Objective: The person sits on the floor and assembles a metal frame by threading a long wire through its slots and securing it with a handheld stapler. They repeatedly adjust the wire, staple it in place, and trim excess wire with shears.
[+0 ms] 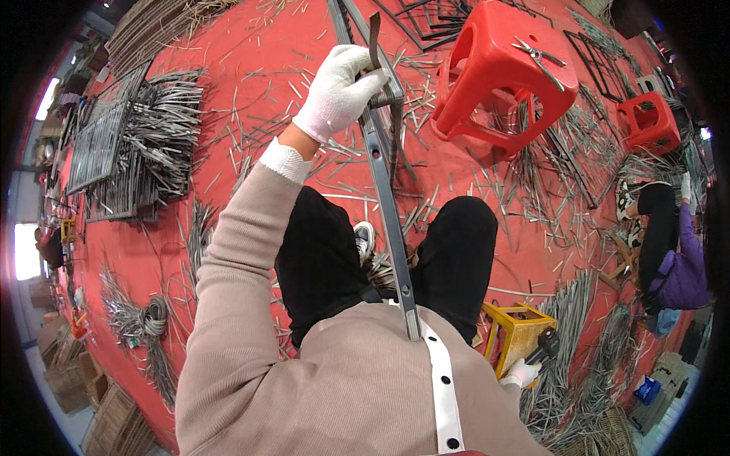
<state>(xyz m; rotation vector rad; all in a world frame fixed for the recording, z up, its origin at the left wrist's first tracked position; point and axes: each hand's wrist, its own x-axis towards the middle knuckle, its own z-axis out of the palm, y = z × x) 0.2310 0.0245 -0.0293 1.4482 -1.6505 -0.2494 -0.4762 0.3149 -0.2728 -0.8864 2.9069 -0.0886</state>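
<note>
My left hand, in a white glove, pinches a flat grey-brown weaving strip at a joint of a grey metal frame. The strip is wrapped around the joint, and one end sticks up past my fingers. One long bar of the frame runs between my knees and ends against my belly. Low on the right, my right hand, also gloved, is closed around a black tool that looks like a staple gun. It is beside a yellow wooden stool; my sleeve hides part of that hand.
A red plastic stool ahead bears pliers. Stacked frames with loose strip ends lie at left, near a tied strip bundle. Long strips spread at right. Scraps litter the red floor. A person in purple sits far right.
</note>
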